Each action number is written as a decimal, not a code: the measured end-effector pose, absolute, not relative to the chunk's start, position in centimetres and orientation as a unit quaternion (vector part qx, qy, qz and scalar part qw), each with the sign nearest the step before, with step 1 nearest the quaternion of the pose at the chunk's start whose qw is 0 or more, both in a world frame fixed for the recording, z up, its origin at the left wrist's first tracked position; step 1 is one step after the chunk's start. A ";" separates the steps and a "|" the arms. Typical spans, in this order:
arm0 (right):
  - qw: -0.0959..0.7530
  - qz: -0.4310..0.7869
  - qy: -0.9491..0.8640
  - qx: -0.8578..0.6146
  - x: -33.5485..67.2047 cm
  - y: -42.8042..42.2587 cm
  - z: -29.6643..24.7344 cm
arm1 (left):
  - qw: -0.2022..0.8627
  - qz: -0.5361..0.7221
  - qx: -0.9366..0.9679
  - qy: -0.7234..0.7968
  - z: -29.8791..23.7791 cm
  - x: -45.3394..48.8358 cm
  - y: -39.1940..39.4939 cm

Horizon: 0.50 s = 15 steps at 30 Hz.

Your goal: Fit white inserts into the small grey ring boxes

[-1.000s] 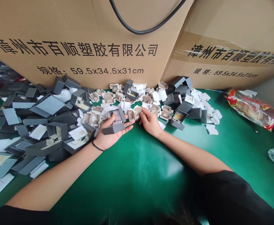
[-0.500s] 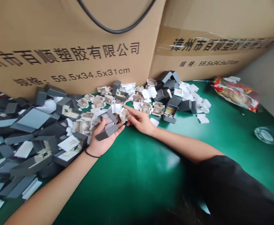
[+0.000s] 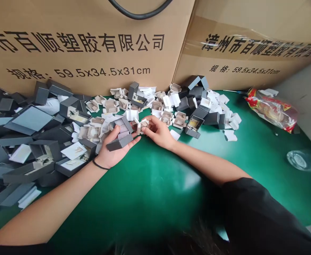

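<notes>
In my left hand (image 3: 112,151) rests a small dark grey hinged gift box (image 3: 120,141), its lid raised and a pale lining showing inside. The thumb lies along its left side, with the fingers underneath. Just to the right, my right hand (image 3: 159,132) pinches a small folded white cardboard insert (image 3: 142,126) between thumb and fingers. The insert is close to the right side of the box; whether they touch I cannot tell. Behind both hands lie several loose cardboard inserts (image 3: 111,105), grey-brown on their inner side.
Dark grey boxes (image 3: 29,120) are heaped on the left, more boxes (image 3: 195,125) with white paper pieces at the back right. Large cartons (image 3: 91,62) wall off the rear of the green table (image 3: 155,198). At right are a food packet (image 3: 273,109) and a drinking glass (image 3: 301,160).
My right hand, whose index finger was stretched over the insert, now has its fingers curled around it and has lifted it beside the box. The camera view has shifted slightly.
</notes>
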State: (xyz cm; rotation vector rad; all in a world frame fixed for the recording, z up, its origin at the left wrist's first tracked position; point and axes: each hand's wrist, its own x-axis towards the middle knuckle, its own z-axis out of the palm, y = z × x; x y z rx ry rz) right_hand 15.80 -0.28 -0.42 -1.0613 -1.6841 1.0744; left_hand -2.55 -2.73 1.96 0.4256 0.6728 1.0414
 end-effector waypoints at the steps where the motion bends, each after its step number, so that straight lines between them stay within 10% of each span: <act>1: 0.421 0.421 -0.673 -0.438 15.8 -0.3 -0.3 | 0.802 0.474 0.198 0.305 2.1 -2.5 -2.7; 15: 0.484 0.365 -0.656 -0.450 16.0 -0.8 0.2 | 0.793 0.483 0.171 0.329 2.0 -2.0 -3.1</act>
